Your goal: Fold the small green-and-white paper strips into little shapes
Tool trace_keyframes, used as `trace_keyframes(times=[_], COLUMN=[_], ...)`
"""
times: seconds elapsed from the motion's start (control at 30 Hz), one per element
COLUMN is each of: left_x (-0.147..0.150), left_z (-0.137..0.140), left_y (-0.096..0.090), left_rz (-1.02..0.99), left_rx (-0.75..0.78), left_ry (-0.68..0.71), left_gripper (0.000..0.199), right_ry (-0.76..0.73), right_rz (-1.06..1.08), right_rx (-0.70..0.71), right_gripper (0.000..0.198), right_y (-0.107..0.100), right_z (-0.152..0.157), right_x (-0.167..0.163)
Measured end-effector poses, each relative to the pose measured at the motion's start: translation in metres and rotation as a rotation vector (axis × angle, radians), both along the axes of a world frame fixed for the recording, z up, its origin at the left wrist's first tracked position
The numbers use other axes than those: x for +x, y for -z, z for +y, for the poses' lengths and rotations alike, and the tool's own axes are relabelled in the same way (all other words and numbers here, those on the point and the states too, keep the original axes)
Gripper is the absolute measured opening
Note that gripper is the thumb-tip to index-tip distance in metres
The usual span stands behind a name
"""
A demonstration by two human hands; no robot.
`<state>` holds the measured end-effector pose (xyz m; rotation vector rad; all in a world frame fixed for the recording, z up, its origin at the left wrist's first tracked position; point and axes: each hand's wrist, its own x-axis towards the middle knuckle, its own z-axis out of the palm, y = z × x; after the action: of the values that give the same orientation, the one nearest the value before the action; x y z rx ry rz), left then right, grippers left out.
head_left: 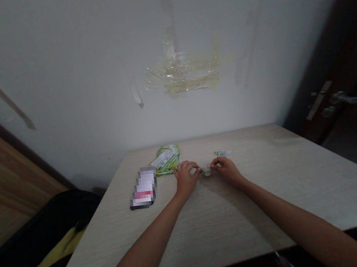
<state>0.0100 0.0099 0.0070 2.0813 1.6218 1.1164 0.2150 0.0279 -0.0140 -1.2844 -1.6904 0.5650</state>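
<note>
A small crumpled or folded printed piece (pixel 206 171), white and green, is between my two hands just above or on the table; I cannot tell whether it is paper or plastic. At its left edge my left hand (pixel 187 176) closes in a pinch. From the other side my right hand (pixel 229 170) pinches its right edge between thumb and finger. Behind my right hand lies another green and white printed scrap (pixel 223 152). Flat green printed sheets or packets (pixel 166 160) lie to the left, partly behind my left hand.
A phone (pixel 143 187) with a blurred, lit screen lies left of my left hand on the pale wooden table (pixel 193 242). The wall (pixel 98 95) with peeling clear tape (pixel 184 71) rises behind. A dark bag (pixel 48 232) sits at left; a door handle (pixel 353 98) shows at right.
</note>
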Motion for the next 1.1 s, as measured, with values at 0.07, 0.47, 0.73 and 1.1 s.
trace_keyframes(times=[0.07,0.47,0.73,1.1], left_x=[0.000,0.001,0.003,-0.001], left_z=[0.000,-0.002,-0.003,0.000], left_y=[0.000,-0.001,0.002,0.004], left_rz=[0.004,0.050,0.126,0.189], left_rx=[-0.001,0.015,0.032,0.004], left_ry=[-0.004,-0.068,-0.149,-0.123], left_gripper=[0.004,0.005,0.004,0.005], right_ry=[0.017,0.100,0.241,0.052], right_rz=[0.005,-0.022,-0.169,-0.246], right_rx=[0.001,-0.010,-0.044,0.016], right_gripper=[0.009,0.012,0.009,0.005], right_y=[0.001,0.008,0.009,0.000], right_z=[0.001,0.005,0.003,-0.001], right_x=[0.001,0.003,-0.002,0.002])
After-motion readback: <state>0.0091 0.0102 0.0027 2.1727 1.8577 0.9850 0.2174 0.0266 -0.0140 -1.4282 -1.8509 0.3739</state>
